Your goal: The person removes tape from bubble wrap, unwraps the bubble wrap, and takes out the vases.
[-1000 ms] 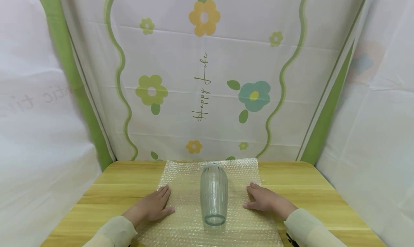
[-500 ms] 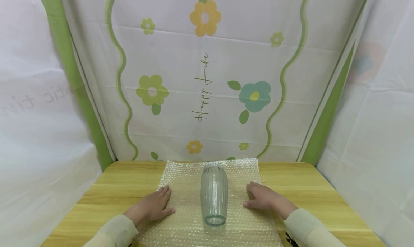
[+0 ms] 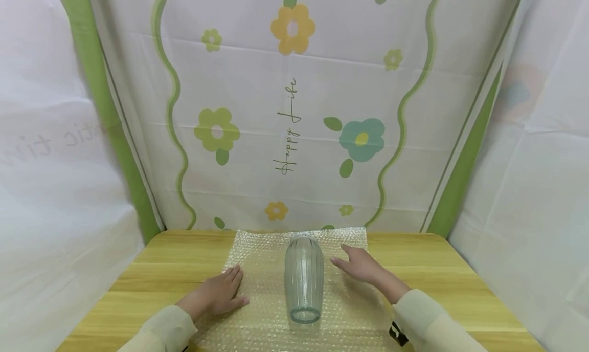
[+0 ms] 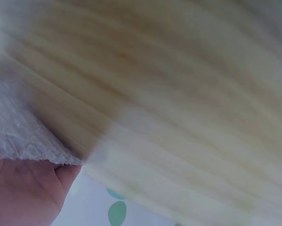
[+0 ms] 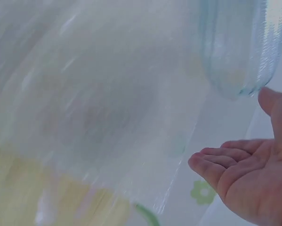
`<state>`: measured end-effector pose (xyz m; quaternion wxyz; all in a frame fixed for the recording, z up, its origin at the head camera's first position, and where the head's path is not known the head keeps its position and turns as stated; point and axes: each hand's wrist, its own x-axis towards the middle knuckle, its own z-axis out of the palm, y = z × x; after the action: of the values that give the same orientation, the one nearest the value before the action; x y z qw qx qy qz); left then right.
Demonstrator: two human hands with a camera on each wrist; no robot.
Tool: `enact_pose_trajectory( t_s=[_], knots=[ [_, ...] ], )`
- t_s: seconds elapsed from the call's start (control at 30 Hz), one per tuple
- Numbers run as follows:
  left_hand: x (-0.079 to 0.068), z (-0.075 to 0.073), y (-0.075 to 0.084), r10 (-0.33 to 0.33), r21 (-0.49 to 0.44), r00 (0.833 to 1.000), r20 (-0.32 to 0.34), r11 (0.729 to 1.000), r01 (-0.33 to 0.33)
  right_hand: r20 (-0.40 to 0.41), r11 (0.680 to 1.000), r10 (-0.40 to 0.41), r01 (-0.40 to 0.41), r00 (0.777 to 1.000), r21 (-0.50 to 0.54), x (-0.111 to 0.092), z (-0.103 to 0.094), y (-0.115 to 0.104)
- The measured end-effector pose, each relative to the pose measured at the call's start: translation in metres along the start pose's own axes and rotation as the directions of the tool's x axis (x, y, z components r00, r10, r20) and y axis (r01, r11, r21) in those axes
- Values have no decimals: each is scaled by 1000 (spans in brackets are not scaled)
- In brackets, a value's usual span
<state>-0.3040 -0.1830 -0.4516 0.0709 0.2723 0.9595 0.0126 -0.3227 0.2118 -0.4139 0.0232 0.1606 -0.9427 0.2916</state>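
Note:
A clear, ribbed glass vase (image 3: 304, 275) lies lengthwise on a sheet of bubble wrap (image 3: 262, 316), a thick rim or base facing me. My left hand (image 3: 216, 293) rests on the sheet's left side, fingers fairly straight and thumb spread toward the vase. In the left wrist view, the sheet's edge (image 4: 28, 136) meets the left hand (image 4: 28, 193). To the vase's right, my right hand (image 3: 361, 265) holds nothing, its thumb and fingers extended and apart from the glass. The right wrist view shows the right hand (image 5: 258, 174) with loosely bent fingers near the vase (image 5: 239, 47).
Beneath the sheet is a wooden table (image 3: 423, 270) with light grain. A white curtain (image 3: 248, 96) with printed flowers hangs right behind its far edge. White fabric walls (image 3: 543, 198) stand close on both sides.
My right hand has left the sheet's right side and moved forward and inward, closer to the vase. The left hand, vase and sheet stay in place.

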Motion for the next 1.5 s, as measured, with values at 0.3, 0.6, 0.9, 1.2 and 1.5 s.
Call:
enact_pose_trajectory(
  t_s=[0.3, 0.6, 0.9, 1.2, 1.5],
  knots=[
    [-2, 1, 0, 0, -18, 1000, -2, 1000, 0, -52, 991, 74, -68, 996, 111, 9, 12, -33],
    [-2, -1, 2, -13, -17, 1000, 0, 1000, 13, -24, 949, 182, -169, 983, 265, 16, 30, -61],
    [-1, -2, -1, 17, -11, 1000, 5, 1000, -17, -6, 903, 263, -244, 965, 354, 26, 45, -74],
    [0, -1, 1, -2, -11, 1000, 9, 1000, 2, 33, 879, 261, -251, 965, 406, 28, 46, -71],
    [-1, -2, 1, -8, -3, 1000, 5, 1000, 8, 170, 759, 290, -334, 942, 559, 29, 46, -69]
  ],
)
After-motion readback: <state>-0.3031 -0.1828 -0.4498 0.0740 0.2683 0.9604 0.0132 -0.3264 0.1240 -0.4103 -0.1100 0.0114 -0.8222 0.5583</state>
